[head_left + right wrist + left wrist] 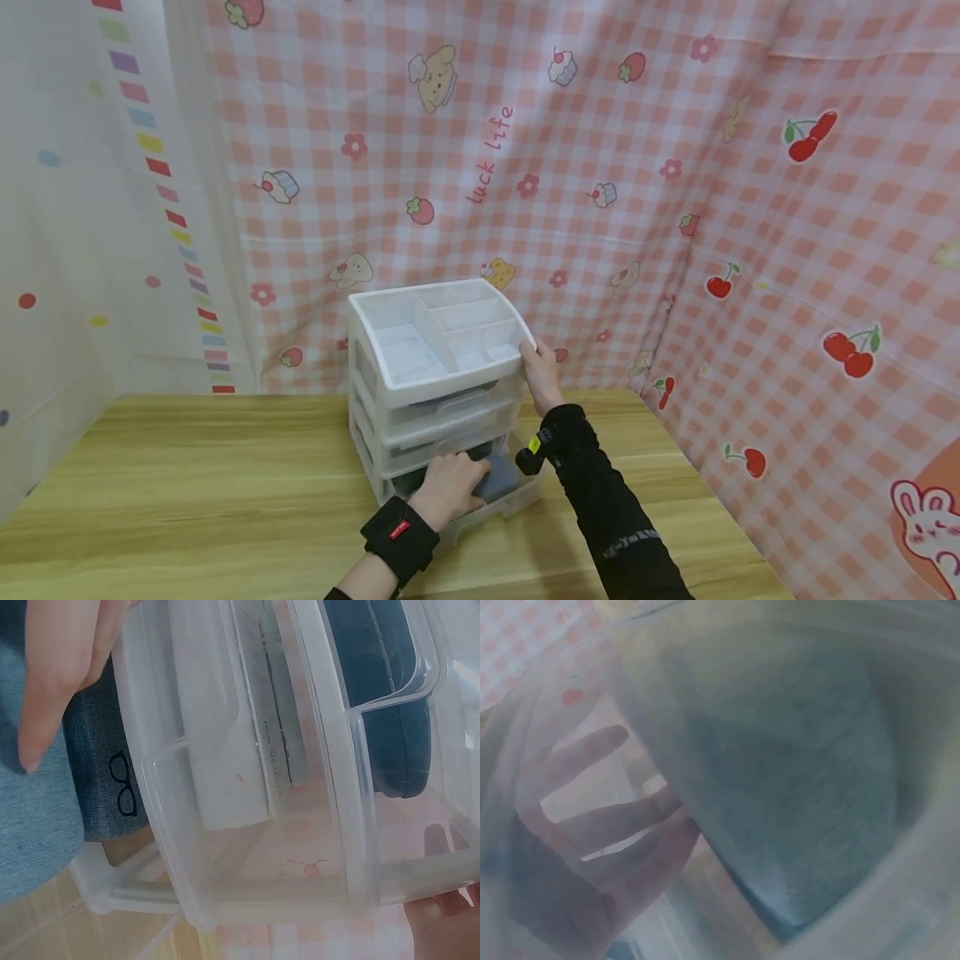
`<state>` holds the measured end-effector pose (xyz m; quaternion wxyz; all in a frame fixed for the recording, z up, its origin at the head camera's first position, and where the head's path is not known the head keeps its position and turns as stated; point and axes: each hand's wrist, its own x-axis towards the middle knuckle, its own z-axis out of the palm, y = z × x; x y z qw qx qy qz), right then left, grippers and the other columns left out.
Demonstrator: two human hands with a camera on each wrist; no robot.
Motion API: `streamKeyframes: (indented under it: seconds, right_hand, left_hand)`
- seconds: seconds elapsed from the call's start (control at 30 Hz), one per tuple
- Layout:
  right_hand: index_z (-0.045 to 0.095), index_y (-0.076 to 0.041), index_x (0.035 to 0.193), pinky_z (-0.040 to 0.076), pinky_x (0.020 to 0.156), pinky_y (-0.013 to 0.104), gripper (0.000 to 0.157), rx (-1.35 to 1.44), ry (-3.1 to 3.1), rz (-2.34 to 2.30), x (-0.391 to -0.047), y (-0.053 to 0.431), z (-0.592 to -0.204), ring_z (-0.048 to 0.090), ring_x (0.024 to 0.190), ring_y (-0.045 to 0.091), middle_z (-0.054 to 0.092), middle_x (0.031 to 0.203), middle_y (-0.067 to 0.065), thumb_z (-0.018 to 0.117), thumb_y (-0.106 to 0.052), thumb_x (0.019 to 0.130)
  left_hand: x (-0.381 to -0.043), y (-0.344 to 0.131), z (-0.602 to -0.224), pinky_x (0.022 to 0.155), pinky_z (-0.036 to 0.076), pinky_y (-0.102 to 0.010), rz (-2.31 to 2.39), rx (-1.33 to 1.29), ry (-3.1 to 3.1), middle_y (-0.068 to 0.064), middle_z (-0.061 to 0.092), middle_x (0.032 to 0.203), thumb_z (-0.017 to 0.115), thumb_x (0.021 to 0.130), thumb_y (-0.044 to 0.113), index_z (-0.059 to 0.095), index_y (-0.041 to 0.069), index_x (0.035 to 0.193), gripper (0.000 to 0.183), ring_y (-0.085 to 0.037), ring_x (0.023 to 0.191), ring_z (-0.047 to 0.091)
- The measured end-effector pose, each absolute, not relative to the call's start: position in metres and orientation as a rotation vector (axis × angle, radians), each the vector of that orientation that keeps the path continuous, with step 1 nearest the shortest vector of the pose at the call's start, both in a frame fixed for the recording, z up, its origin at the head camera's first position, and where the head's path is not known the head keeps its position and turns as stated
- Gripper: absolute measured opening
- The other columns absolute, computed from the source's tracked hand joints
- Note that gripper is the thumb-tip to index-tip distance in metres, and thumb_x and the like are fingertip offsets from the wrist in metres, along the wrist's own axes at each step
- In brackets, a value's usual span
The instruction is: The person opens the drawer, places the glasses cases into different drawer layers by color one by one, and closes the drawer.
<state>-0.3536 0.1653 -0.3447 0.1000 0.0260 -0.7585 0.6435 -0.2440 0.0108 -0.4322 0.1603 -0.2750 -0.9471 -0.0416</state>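
Observation:
A white plastic drawer organizer (442, 385) stands on the table with its bottom drawer (495, 512) pulled out. My left hand (450, 487) reaches into that drawer and pinches a blue-grey fabric case (498, 479) between thumb and fingers. Beside it, the right wrist view shows a darker glasses case (112, 772) printed with a pair of spectacles. At the organizer's upper right corner, my right hand (542, 375) grips the side and rim. In the left wrist view a grey-green case (795, 780) fills the middle, and a hand shows hazily through translucent plastic.
A white box (217, 750) lies in the closed middle drawer, and a dark blue case (401, 750) in the top one. The organizer's top tray (408, 346) is split into several compartments. Pink checked cloth (450, 167) hangs behind and to the right of the wooden table (225, 483).

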Motion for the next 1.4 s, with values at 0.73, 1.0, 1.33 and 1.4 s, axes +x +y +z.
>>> streamKeyframes:
  seconds: [0.73, 1.0, 1.33, 1.4]
  right_hand:
    - [0.059, -0.007, 0.119, 0.036, 0.07, 0.026, 0.032, 0.06, -2.247, 1.83, -0.354, 0.164, -0.345, 0.042, 0.069, 0.012, 0.051, 0.079, 0.0, 0.041, -0.023, 0.098]
    - [0.056, 0.001, 0.114, 0.033, 0.065, 0.028, 0.029, 0.084, -2.273, 1.863, -0.336, 0.163, -0.329, 0.033, 0.057, 0.013, 0.034, 0.058, -0.003, 0.04, -0.016, 0.098]
    - [0.054, 0.003, 0.117, 0.033, 0.069, 0.029, 0.031, 0.083, -2.303, 1.836, -0.325, 0.159, -0.321, 0.036, 0.064, 0.015, 0.035, 0.065, -0.001, 0.038, -0.016, 0.098]
    - [0.055, 0.001, 0.117, 0.033, 0.069, 0.03, 0.03, 0.078, -2.289, 1.864, -0.331, 0.161, -0.325, 0.037, 0.065, 0.015, 0.036, 0.067, -0.001, 0.039, -0.017, 0.099]
  left_hand:
    - [-0.207, 0.01, -0.434, 0.059, 0.044, -0.021, 0.137, -1.12, -2.329, 0.005, 0.063, 0.089, 0.073, 0.08, 0.021, 0.066, 0.021, 0.095, 0.016, -0.01, 0.077, 0.055]
    - [-0.201, 0.01, -0.451, 0.056, 0.036, -0.017, 0.374, -1.163, -2.095, 0.011, 0.062, 0.095, 0.066, 0.083, 0.031, 0.068, 0.032, 0.092, 0.01, -0.006, 0.08, 0.053]
    - [-0.204, 0.006, -0.461, 0.057, 0.035, -0.017, 0.411, -1.122, -2.054, 0.012, 0.057, 0.095, 0.068, 0.079, 0.032, 0.069, 0.033, 0.089, 0.01, -0.005, 0.081, 0.049]
    - [-0.206, 0.005, -0.46, 0.058, 0.035, -0.017, 0.413, -1.11, -2.064, 0.012, 0.057, 0.097, 0.07, 0.078, 0.031, 0.069, 0.032, 0.091, 0.014, -0.005, 0.082, 0.049]
